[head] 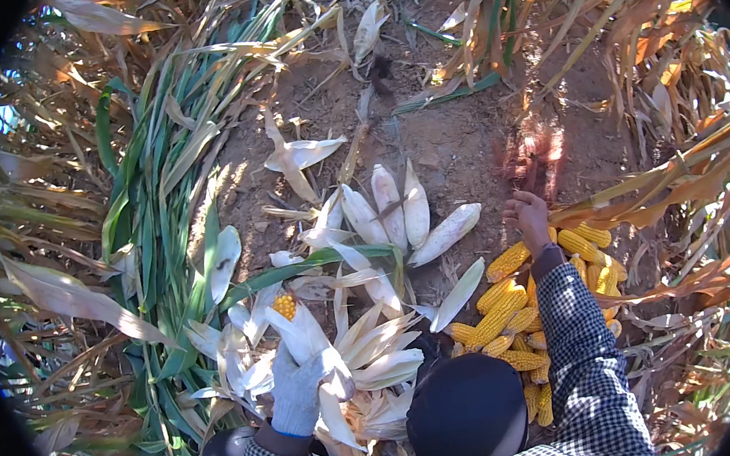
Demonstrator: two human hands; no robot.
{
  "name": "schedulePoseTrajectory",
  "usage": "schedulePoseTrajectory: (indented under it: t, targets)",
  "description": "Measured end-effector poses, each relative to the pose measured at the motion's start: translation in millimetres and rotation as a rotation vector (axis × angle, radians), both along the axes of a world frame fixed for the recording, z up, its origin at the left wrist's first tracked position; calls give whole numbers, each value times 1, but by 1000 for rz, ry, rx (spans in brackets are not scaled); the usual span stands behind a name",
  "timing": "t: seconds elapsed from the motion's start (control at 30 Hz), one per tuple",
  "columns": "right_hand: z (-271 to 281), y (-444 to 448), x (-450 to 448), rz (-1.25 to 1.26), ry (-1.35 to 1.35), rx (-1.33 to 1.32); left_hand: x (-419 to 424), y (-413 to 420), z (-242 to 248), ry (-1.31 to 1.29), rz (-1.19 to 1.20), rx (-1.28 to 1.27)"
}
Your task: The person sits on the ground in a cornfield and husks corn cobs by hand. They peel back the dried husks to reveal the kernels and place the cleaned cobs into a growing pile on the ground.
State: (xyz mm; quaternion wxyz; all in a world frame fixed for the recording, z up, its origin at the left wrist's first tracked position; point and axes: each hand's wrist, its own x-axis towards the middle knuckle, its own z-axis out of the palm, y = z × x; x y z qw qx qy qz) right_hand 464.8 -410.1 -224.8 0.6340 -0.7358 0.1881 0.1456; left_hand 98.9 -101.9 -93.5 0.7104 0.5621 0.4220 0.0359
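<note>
My left hand [300, 386], in a pale work glove, grips an ear of corn [303, 336] still wrapped in its whitish husk. Yellow kernels show at its tip. My right hand [527, 217] is bare and reaches past the far side of a pile of husked yellow corn cobs [502, 317]. Its fingers are loosely curled and apart, with nothing seen in them. Just beyond the fingertips is a reddish, blurred patch [533, 156] that I cannot make out. Several ears in their husks [388, 206] lie fanned out on the soil ahead of me.
Loose pale husks [377, 358] lie heaped by my left hand. Cut green stalks and leaves [153, 215] lie along the left. Dry corn plants [683, 177] lean in from the right over brown soil [443, 144]. My dark-clothed knee [468, 409] sits beside the cobs.
</note>
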Motion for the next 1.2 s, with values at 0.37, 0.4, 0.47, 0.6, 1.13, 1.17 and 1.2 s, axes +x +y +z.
schedulePoseTrajectory:
  t: [0.37,0.4,0.47,0.6,1.13,1.17,1.2]
  targets:
    - [170,181,-156,1288,-157,451,-15,0,33,-223,-7,53]
    - [184,200,-174,1356,-251,455,-18,0,40,-250,-1,55]
    - [207,230,-202,1490,-343,390,-25,3,53,-249,-24,79]
    - [233,265,-247,1308,-271,239,-46,17,75,-450,49,-111]
    - [275,326,-351,965,-439,578,-115,64,117,-615,168,-1]
    - [276,327,-352,963,-432,594,-116,65,116,-617,170,-12]
    - [275,328,-353,946,-459,596,-117,67,115,-621,169,-6]
